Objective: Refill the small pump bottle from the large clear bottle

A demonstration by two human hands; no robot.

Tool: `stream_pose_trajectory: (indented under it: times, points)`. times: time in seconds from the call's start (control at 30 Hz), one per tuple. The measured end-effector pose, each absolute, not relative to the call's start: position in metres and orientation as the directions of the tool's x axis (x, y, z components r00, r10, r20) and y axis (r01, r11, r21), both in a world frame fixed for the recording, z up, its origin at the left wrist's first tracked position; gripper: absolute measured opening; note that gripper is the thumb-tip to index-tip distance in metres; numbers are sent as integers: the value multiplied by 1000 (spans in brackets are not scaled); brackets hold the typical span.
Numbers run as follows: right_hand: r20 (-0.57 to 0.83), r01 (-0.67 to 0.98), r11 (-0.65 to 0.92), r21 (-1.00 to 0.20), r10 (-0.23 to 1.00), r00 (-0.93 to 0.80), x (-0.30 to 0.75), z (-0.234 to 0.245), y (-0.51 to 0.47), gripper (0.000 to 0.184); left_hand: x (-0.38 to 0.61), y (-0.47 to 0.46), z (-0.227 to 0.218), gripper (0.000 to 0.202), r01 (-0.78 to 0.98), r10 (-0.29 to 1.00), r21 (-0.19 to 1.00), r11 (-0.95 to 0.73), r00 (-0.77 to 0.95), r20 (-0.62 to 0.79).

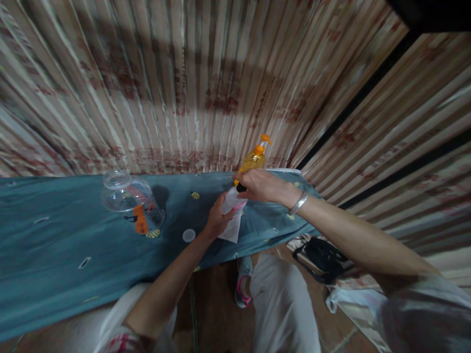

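Over the table, my left hand (pixel 219 216) is closed round a whitish, translucent item with pink marks (pixel 230 200); I cannot make out whether it is a bottle or a bag. My right hand (pixel 262 184), with a silver bracelet at the wrist, has its fingers bent over a small black object (pixel 241 188) at the upper end of that item. A white sheet (pixel 231 230) hangs or lies just below my left hand. Right behind my right hand stands a yellow pump bottle (pixel 253 159) with an orange pump head, its lower part hidden by the fingers.
On the blue-green tablecloth (pixel 66 235), a large clear plastic jar (pixel 127 198) with an orange label stands at left. A round white lid (pixel 189 236) lies nearer the front edge. Pleated curtain (pixel 206 88) rises behind. A black bag (pixel 324 257) sits on the floor at right.
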State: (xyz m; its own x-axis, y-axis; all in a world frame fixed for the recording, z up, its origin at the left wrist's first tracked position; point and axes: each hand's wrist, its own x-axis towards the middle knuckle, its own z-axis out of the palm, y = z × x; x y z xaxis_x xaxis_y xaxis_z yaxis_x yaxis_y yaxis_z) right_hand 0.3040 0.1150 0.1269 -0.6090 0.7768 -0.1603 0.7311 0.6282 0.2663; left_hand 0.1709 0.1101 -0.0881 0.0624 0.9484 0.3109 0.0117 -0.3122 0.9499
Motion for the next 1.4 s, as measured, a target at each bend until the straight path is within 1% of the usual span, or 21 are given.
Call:
stream_pose_trajectory:
  times: [0.1, 0.2, 0.27, 0.37, 0.43, 0.53, 0.7, 0.77, 0.83, 1.0, 1.03, 1.1, 1.17, 1.3, 1.4]
  points:
    - [-182, 739, 616, 273, 787, -589, 302, 128, 112, 31, 171, 110, -88, 60, 12, 950, 951, -308, 64, 307]
    - [-171, 760, 570, 312, 821, -545, 301, 129, 112, 38, 172, 110, -88, 59, 10, 949, 951, -309, 65, 307]
    - [-167, 753, 590, 293, 807, -567, 302, 130, 112, 36, 172, 110, -88, 59, 9, 950, 952, -307, 66, 306]
    - [-200, 728, 637, 253, 771, -605, 304, 130, 114, 32, 172, 110, -87, 60, 9, 951, 952, -305, 64, 303]
    - [-212, 735, 622, 269, 783, -585, 304, 131, 114, 29, 172, 110, -88, 61, 6, 951, 952, -305, 62, 304]
    - [-185, 759, 576, 302, 817, -546, 303, 131, 113, 36, 171, 110, -88, 62, 2, 950, 952, -306, 64, 306]
    - [-189, 742, 618, 261, 786, -589, 305, 130, 113, 32, 171, 111, -87, 61, 5, 950, 952, -306, 72, 305]
    - [-187, 746, 597, 294, 802, -568, 305, 129, 113, 32, 171, 110, -86, 61, 10, 950, 952, -306, 71, 304]
    - [-167, 751, 577, 321, 815, -555, 306, 127, 114, 38, 171, 110, -85, 61, 11, 949, 952, -307, 72, 305]
    - [-165, 731, 627, 270, 778, -606, 306, 125, 115, 32, 171, 110, -86, 63, 14, 950, 952, -306, 72, 304]
    - [-164, 737, 615, 280, 787, -594, 305, 125, 114, 31, 171, 111, -87, 63, 16, 951, 953, -303, 71, 302]
    - [-148, 756, 576, 312, 815, -560, 304, 125, 114, 36, 171, 111, -89, 63, 20, 952, 954, -299, 67, 297]
    - [-136, 763, 567, 312, 821, -555, 305, 125, 114, 38, 171, 112, -90, 63, 19, 953, 954, -298, 64, 297]
    - [-159, 732, 637, 240, 770, -618, 307, 126, 116, 31, 172, 112, -90, 64, 14, 950, 952, -306, 65, 304]
    - [-177, 728, 640, 245, 768, -615, 309, 125, 118, 24, 171, 112, -88, 63, 15, 949, 951, -310, 65, 309]
